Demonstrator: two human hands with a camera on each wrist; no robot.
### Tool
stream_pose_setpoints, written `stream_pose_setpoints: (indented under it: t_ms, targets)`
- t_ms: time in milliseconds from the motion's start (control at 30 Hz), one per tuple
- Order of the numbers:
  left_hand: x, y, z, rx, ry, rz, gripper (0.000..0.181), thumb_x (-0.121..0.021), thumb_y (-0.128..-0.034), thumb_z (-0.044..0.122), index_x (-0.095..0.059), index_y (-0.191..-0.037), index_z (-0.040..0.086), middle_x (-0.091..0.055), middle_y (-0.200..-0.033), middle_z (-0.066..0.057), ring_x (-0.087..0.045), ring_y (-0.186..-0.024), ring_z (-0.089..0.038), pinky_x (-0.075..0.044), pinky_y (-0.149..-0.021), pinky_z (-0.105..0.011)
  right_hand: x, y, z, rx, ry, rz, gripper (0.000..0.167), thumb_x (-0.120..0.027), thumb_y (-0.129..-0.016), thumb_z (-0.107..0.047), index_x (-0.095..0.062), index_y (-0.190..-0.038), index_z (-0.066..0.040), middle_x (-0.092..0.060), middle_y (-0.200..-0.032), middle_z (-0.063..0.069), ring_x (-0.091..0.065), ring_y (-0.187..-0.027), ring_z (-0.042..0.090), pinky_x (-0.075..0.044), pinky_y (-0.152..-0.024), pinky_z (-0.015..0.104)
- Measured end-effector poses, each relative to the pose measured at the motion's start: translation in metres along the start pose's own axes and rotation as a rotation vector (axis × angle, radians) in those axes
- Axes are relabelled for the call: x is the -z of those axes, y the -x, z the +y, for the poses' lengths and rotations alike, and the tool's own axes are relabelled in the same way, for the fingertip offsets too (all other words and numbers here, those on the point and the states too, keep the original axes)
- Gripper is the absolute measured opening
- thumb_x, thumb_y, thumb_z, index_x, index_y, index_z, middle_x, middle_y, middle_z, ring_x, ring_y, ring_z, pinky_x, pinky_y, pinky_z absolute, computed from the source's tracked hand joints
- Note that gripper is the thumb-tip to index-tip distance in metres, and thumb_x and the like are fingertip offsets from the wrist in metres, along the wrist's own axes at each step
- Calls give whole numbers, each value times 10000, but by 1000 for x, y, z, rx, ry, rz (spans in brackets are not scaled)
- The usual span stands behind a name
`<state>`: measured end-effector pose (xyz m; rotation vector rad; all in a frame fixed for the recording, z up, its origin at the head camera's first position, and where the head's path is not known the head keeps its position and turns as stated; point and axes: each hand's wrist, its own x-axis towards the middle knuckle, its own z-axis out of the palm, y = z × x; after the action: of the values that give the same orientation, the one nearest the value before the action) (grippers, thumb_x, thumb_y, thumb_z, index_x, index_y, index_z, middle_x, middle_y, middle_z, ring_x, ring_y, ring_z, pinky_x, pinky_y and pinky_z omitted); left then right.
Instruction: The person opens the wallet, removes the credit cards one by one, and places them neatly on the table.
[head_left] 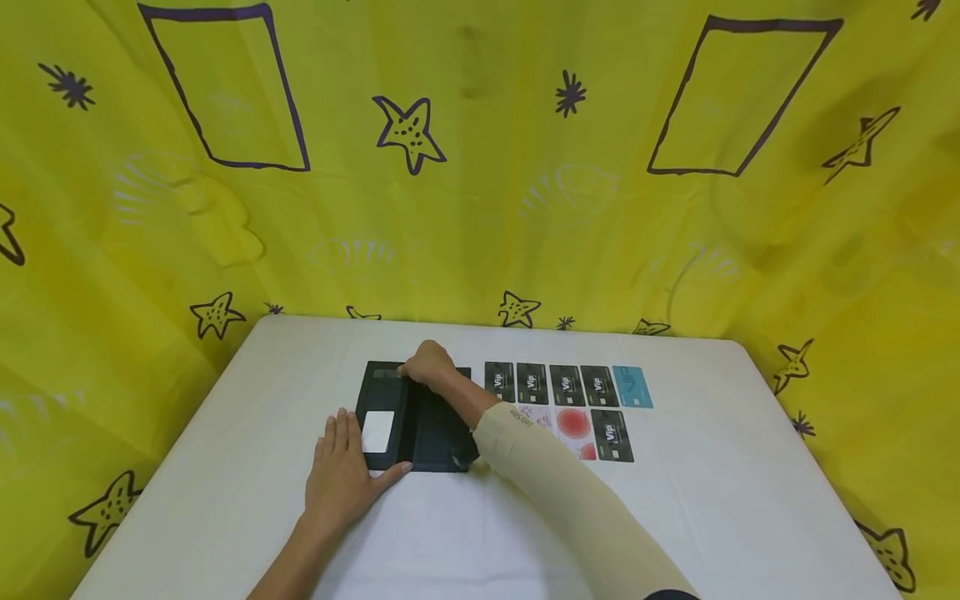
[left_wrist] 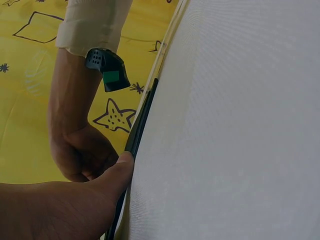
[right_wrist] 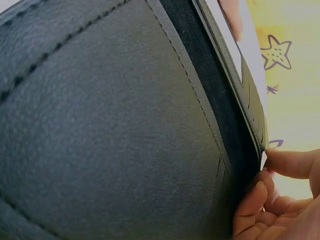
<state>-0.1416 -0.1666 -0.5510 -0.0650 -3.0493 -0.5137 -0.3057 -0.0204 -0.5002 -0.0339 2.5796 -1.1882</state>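
Note:
A black wallet [head_left: 435, 425] lies opened flat on the table, with a white rectangle [head_left: 377, 431] showing in its left panel. My left hand [head_left: 337, 471] rests at the wallet's lower left corner, its fingers along the left edge and thumb [left_wrist: 120, 167] against the near edge. At the top of the left panel, near the fold, my right hand [head_left: 430, 364] pinches what looks like a card. Only a pale sliver between thumb and fingers [right_wrist: 252, 200] shows in the right wrist view; the rest is hidden. The right panel's leather [right_wrist: 120, 125] fills much of that view.
To the wallet's right lie two rows of cards: several black Vip cards [head_left: 567, 385], a blue card [head_left: 633, 387] and some pink-and-white ones [head_left: 574, 423], partly behind my right forearm. The white table [head_left: 225, 475] ends at a yellow patterned curtain [head_left: 480, 208].

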Motion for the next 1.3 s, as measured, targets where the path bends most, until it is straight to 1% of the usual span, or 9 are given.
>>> stream_pose_setpoints:
  t_ms: [133,200,333,500,600,767,967,1067,1300]
  targets:
    - [-1,1,0,0,2,10,1236,-763,-857,649,-222,-1546,-223,-192,-1644,-389,-164,-1536,-545,-191,-1225,-647,-2,-4,0,3,-18,-14,266,-696,-1011,-144,-652,-817,34,-542,-713,94,-534,-616,205,-486,-568,323]
    - [-1,1,0,-3,5,19,1230,-768,-853,643,-233,-1543,-224,-203,-1640,-392,-179,-1531,-548,-201,-1222,-651,-3,-5,0,2,-50,-1,281,-676,-1028,-144,-651,-816,39,-527,-691,92,-519,-595,203,-463,-551,314]
    - [-2,0,1,0,12,14,1233,-765,-856,648,-227,-1548,-220,-198,-1645,-385,-172,-1535,-543,-191,-1226,-645,-4,-4,-1,-21,-128,58,264,-654,-1043,-133,-647,-848,45,-522,-709,83,-507,-599,192,-435,-530,297]
    - [-3,-1,1,12,11,-5,1247,-762,-861,649,-192,-1559,-213,-164,-1658,-370,-131,-1546,-532,-170,-1234,-636,-4,-5,-1,-25,-219,140,267,-673,-1013,-107,-656,-789,38,-505,-684,47,-476,-576,166,-397,-484,265]
    - [-3,-1,1,13,8,-3,1250,-766,-857,645,-188,-1559,-213,-159,-1659,-370,-126,-1547,-532,-172,-1234,-635,-4,-5,-1,-2,-315,189,229,-696,-983,-68,-709,-801,70,-571,-676,56,-491,-562,143,-404,-471,236]
    - [-2,-1,0,16,-3,-8,1253,-766,-858,647,-187,-1555,-218,-160,-1654,-377,-126,-1544,-537,-173,-1232,-637,-4,-1,1,72,-405,197,174,-666,-997,-14,-787,-920,85,-740,-824,119,-606,-609,120,-499,-529,205]
    - [0,0,-1,18,-3,-10,1249,-766,-863,642,-185,-1553,-221,-153,-1653,-381,-124,-1542,-541,-178,-1228,-644,-3,1,4,124,-367,175,81,-795,-930,-32,-778,-973,35,-723,-859,98,-677,-698,169,-534,-588,261]
    - [0,-1,-1,18,4,-8,1249,-770,-862,638,-183,-1555,-219,-155,-1654,-381,-122,-1543,-541,-178,-1228,-645,-4,-1,5,113,-433,178,104,-817,-901,3,-749,-975,31,-707,-877,95,-681,-703,175,-552,-609,274]
    - [-1,0,1,12,6,9,1241,-773,-851,643,-219,-1548,-222,-187,-1646,-386,-164,-1536,-545,-200,-1222,-650,-6,-6,9,103,-613,199,100,-766,-936,29,-685,-992,9,-693,-885,101,-678,-677,179,-631,-713,371]
